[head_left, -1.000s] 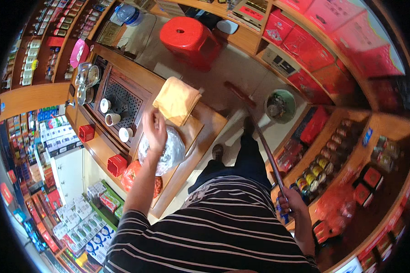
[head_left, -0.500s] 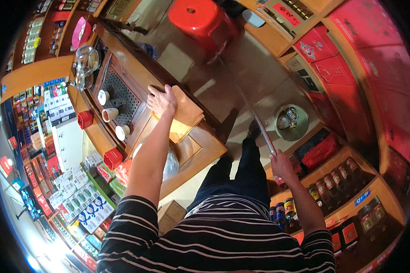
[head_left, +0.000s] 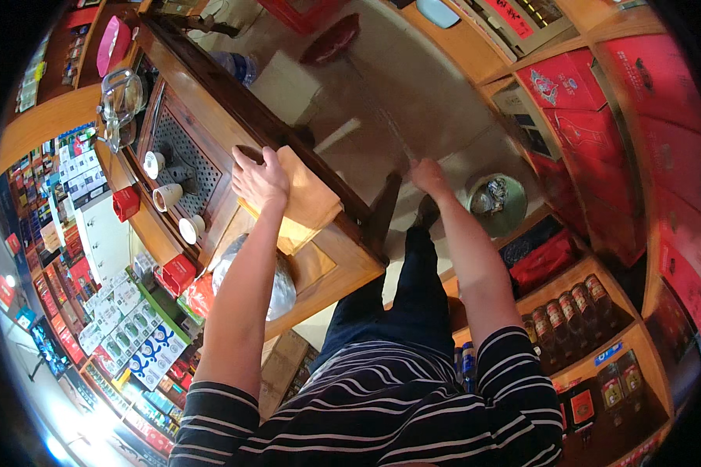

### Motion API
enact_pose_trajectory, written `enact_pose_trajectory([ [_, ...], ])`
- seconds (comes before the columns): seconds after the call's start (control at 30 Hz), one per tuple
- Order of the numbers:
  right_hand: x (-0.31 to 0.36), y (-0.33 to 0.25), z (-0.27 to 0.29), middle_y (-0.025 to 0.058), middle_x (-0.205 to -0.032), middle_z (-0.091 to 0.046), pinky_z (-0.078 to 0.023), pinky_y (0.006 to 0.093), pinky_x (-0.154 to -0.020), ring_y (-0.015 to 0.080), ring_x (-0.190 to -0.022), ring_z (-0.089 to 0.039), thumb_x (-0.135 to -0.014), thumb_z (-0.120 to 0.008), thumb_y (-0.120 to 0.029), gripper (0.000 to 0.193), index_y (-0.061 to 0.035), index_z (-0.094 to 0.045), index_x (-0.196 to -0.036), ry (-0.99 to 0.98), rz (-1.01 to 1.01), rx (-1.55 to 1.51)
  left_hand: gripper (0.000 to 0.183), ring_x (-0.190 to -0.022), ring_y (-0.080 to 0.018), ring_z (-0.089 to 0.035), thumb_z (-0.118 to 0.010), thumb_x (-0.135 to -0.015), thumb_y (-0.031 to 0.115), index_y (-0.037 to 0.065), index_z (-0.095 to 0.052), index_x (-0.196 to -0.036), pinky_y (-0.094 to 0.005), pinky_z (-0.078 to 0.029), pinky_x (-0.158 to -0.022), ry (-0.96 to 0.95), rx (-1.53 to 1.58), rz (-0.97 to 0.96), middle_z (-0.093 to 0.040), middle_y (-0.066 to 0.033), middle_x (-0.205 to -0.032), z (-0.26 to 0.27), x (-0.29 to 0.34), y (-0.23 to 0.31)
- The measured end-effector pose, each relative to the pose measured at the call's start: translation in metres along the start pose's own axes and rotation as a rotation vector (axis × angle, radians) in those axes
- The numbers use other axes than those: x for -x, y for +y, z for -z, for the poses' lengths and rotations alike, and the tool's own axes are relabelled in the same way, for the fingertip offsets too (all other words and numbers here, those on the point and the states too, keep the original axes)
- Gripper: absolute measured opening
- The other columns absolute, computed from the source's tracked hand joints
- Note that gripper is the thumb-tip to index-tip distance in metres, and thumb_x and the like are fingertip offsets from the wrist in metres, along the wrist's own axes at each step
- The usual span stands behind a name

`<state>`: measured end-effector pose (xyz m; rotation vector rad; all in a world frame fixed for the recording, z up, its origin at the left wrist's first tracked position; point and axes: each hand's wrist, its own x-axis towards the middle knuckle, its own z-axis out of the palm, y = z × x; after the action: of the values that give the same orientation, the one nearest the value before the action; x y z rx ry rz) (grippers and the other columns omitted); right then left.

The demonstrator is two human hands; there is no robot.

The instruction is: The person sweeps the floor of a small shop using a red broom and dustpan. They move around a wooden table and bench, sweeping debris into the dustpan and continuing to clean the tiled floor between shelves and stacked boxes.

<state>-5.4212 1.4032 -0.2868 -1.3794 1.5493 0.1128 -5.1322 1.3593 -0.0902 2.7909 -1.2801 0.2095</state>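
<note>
My right hand (head_left: pixel 428 177) is wrapped round the grip end of a thin long-handled floor tool (head_left: pixel 396 132). The shaft slants away over the floor and is blurred. At its far end lies a dark red, oval head (head_left: pixel 332 39); whether it is a broom or a mop I cannot tell. My left hand (head_left: pixel 258 183) rests with fingers spread on the wooden tea table (head_left: pixel 343 268). Beside and partly under that palm is a folded tan sheet (head_left: pixel 308 194), of cloth or paper. Small white cups (head_left: pixel 166 197) stand near this hand, along the perforated tea tray (head_left: pixel 191 171).
A red stool (head_left: pixel 302 11) shows at the top edge. On the floor right of my right hand stands a green bin (head_left: pixel 506 214) with litter inside. Shelves with red boxes (head_left: pixel 580 128) and bottles (head_left: pixel 557 319) line the right. A glass kettle (head_left: pixel 123 97) sits on the table's far end.
My right hand has moved forward and leftward with the tool, whose dark red head now shows. The stool sits higher in view. My left hand stays on the table.
</note>
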Motion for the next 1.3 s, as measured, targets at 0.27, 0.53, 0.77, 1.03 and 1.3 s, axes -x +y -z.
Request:
enact_pose_trajectory([
  [0.27, 0.291, 0.205, -0.027, 0.025, -0.084, -0.06, -0.048, 0.0502, -0.069, 0.0446, -0.079, -0.058, -0.084, -0.048, -0.02, 0.029, -0.001, -0.06, -0.102, -0.191, -0.175, 0.289, 0.071, -0.114, -0.0365, -0.043, -0.048, -0.08, 0.045, 0.003, -0.036, -0.135, -0.0438, -0.027, -0.102, -0.041, 0.014, 0.009, -0.049, -0.0231, -0.122, 0.004, 0.0, 0.0],
  [0.53, 0.342, 0.148, 0.025, 0.0305, -0.084, -0.058, -0.043, 0.0526, -0.077, 0.0472, -0.087, -0.056, -0.094, -0.035, -0.041, 0.05, 0.0054, -0.056, -0.093, -0.043, -0.26, -0.089, 0.071, -0.113, -0.0375, -0.044, -0.048, -0.079, 0.045, 0.003, -0.035, -0.135, -0.0446, -0.027, -0.101, -0.002, 0.032, -0.009, -0.049, -0.0249, -0.12, 0.002, -0.003, 0.0],
  [0.77, 0.065, 0.049, 0.013, 0.0228, -0.087, -0.062, -0.047, 0.0515, -0.075, 0.0421, -0.085, -0.059, -0.096, -0.032, -0.03, 0.041, -0.0002, -0.06, -0.094, -0.083, 0.041, 0.245, 0.07, -0.108, -0.0384, -0.048, -0.048, -0.08, 0.047, 0.004, -0.038, -0.134, -0.0444, -0.03, -0.098, 0.004, -0.001, -0.02, -0.053, -0.0262, -0.113, 0.0, -0.001, -0.001],
  [1.03, 0.298, 0.174, 0.034, 0.0249, -0.092, -0.061, -0.048, 0.0515, -0.074, 0.0409, -0.089, -0.06, -0.091, -0.042, -0.034, 0.036, -0.0045, -0.06, -0.102, -0.194, -0.404, 0.27, 0.072, -0.109, -0.0363, -0.046, -0.049, -0.078, 0.047, 0.002, -0.037, -0.134, -0.0455, -0.029, -0.098, -0.035, 0.007, -0.032, -0.051, -0.0234, -0.115, 0.001, -0.002, -0.002],
  [1.3, 0.484, 0.124, 0.029, 0.0265, -0.079, -0.06, -0.046, 0.0508, -0.062, 0.0436, -0.074, -0.059, -0.094, -0.041, -0.035, 0.04, 0.0003, -0.06, -0.09, -0.155, -0.475, 0.166, 0.072, -0.107, -0.0352, -0.045, -0.047, -0.08, 0.047, 0.004, -0.034, -0.136, -0.0448, -0.027, -0.1, -0.03, -0.04, -0.032, -0.05, -0.0217, -0.115, 0.005, -0.002, 0.001],
])
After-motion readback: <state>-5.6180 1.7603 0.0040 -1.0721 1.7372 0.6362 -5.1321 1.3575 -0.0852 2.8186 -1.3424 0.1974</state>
